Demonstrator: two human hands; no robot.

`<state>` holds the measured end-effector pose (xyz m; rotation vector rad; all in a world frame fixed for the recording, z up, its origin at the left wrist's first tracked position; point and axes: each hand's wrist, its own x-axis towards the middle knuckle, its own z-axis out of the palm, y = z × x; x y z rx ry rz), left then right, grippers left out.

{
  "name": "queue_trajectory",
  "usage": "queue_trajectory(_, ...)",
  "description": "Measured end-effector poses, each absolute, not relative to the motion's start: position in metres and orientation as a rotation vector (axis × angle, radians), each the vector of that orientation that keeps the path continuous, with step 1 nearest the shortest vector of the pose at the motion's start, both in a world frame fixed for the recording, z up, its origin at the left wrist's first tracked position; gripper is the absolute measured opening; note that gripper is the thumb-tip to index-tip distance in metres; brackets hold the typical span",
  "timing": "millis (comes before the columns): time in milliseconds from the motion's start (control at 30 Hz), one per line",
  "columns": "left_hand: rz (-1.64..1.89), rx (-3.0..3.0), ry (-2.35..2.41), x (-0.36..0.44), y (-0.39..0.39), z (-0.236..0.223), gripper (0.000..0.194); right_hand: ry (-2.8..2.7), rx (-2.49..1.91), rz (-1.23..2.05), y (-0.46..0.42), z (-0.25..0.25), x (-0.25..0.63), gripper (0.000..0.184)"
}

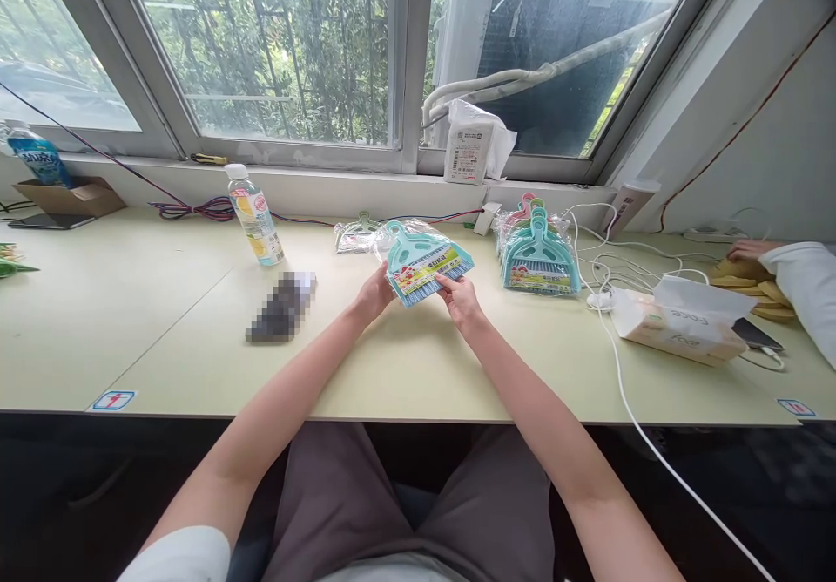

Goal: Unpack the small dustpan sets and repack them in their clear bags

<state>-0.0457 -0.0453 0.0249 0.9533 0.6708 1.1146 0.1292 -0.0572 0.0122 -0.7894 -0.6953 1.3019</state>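
Between my two hands is a light-blue mini dustpan and brush set [424, 261] in clear wrapping, tilted above the table. My left hand [377, 293] grips its left edge. On its lower right edge my right hand [461, 300] is closed, thumb on top by the printed label. Behind it, a wrapped set with a greenish handle [358, 233] lies flat on the table. To the right, a pile of similar wrapped dustpan sets [539, 255] has a blue one on top, with pink and green handles showing behind.
A drink bottle [256, 216] and a blurred dark object [280, 307] are at left. White cables [617, 347] run over the table's right side and its front edge, near a tissue pack [683, 321]. Another person's hand [754, 249] rests at far right. Windows line the back.
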Motion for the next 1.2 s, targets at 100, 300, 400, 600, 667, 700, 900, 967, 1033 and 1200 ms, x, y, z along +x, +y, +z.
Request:
queue_trajectory(100,1.045,0.955,0.7,-0.043,-0.047,0.023,0.04,-0.678,-0.797,1.269,-0.06,0.015,0.127,0.021)
queue_trajectory(300,0.86,0.985,0.632,-0.04,-0.056,0.026,0.035,-0.664,-0.783,1.226,-0.06,0.015,0.13,0.023)
queue_trajectory(400,0.985,0.944,0.672,-0.04,-0.052,0.023,0.036,-0.692,-0.772,1.254,-0.058,0.013,0.13,0.026)
queue_trajectory(600,1.168,0.922,0.704,-0.039,-0.05,0.023,0.031,-0.759,-0.772,1.295,-0.062,0.015,0.124,0.025)
queue_trajectory(667,1.137,0.959,0.677,-0.036,-0.055,0.024,0.034,-0.736,-0.765,1.27,-0.063,0.016,0.124,0.025)
queue_trajectory(700,1.119,0.976,0.66,-0.035,-0.057,0.025,0.036,-0.717,-0.76,1.252,-0.064,0.016,0.124,0.025)
queue_trajectory(900,1.089,0.986,0.605,-0.026,-0.065,0.021,0.041,-0.665,-0.762,1.211,-0.062,0.016,0.126,0.025)
queue_trajectory(967,1.1,0.984,0.602,-0.025,-0.064,0.021,0.042,-0.68,-0.763,1.227,-0.061,0.016,0.128,0.026)
queue_trajectory(1033,1.148,0.965,0.615,-0.025,-0.061,0.021,0.041,-0.698,-0.761,1.246,-0.06,0.016,0.129,0.028)
queue_trajectory(1200,1.28,0.902,0.646,-0.029,-0.057,0.023,0.037,-0.764,-0.739,1.286,-0.061,0.014,0.125,0.031)
